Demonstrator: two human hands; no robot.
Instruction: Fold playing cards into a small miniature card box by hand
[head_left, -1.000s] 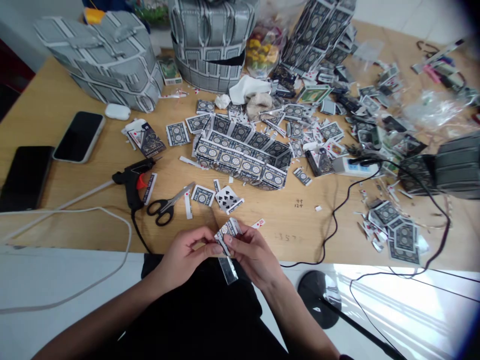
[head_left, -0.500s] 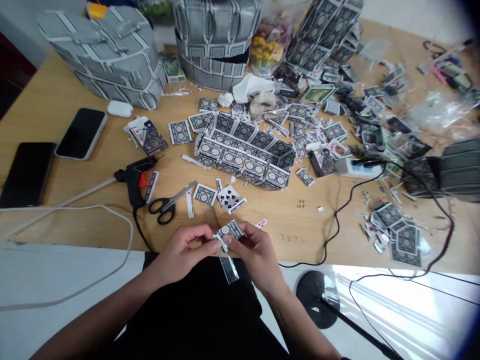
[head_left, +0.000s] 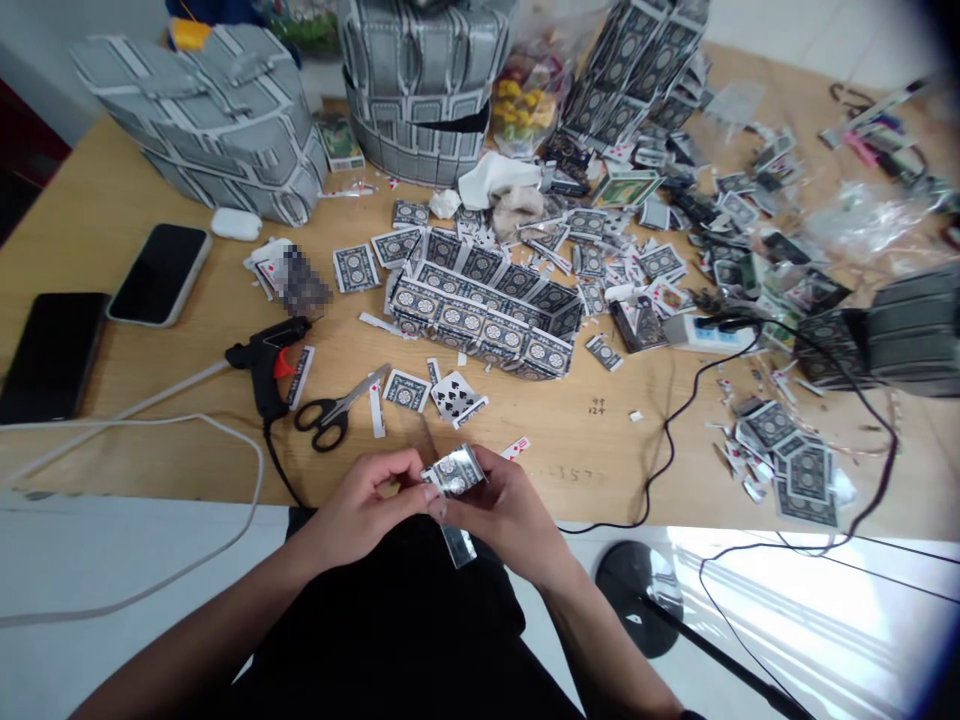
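Both hands meet at the table's front edge around a patterned playing card (head_left: 457, 470), whose back catches the light. My left hand (head_left: 375, 505) is closed on the card's left side, thumb on top. From the right, my right hand (head_left: 499, 510) pinches it, the two thumbs almost touching. A clear flat strip (head_left: 459, 547), apparently a ruler, passes beneath the card and sticks out below the hands. Past the hands lie a spade card (head_left: 456, 398), a face-down card (head_left: 407, 390) and black-handled scissors (head_left: 330, 418). A long open box made of cards (head_left: 487, 315) stands farther back.
A glue gun (head_left: 268, 365) and two phones (head_left: 161, 273) lie at left. Woven grey card bags (head_left: 225, 120) stand behind. Card scraps cover the back right, near a power strip (head_left: 709, 333). A black cable (head_left: 667, 440) crosses the right side. A loose card pile (head_left: 795, 460) lies there too.
The card has tilted and now shines. My right thumb has slid down and left off the card's face toward the left thumb. The view has shifted slightly.
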